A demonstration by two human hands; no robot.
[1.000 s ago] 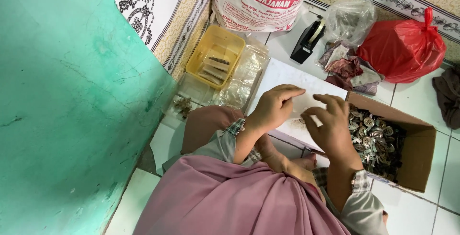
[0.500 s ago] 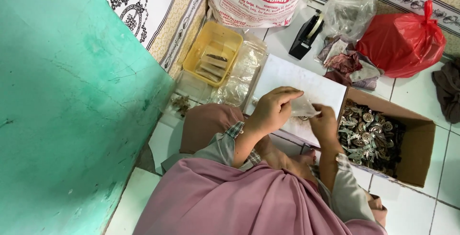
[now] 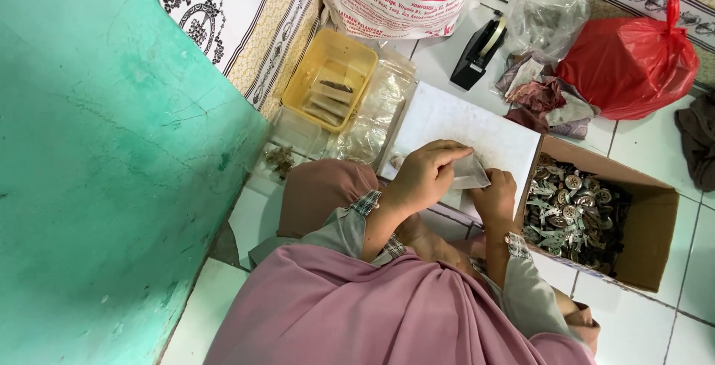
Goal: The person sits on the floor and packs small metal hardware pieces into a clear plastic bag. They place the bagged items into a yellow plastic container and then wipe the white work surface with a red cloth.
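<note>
Here a small clear plastic pouch [image 3: 471,173] was pinched between the left hand [image 3: 427,175] and the right hand [image 3: 494,200], fingers closed on it, above the white board [image 3: 447,119]. Filling seemed underway; a steady grip would be needed beside the cardboard box [image 3: 655,223] at right.

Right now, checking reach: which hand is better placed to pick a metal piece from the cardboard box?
Probably right: the right hand sits beside the cardboard box of metal pieces; the left hand grips the small clear bag farther away.
</note>
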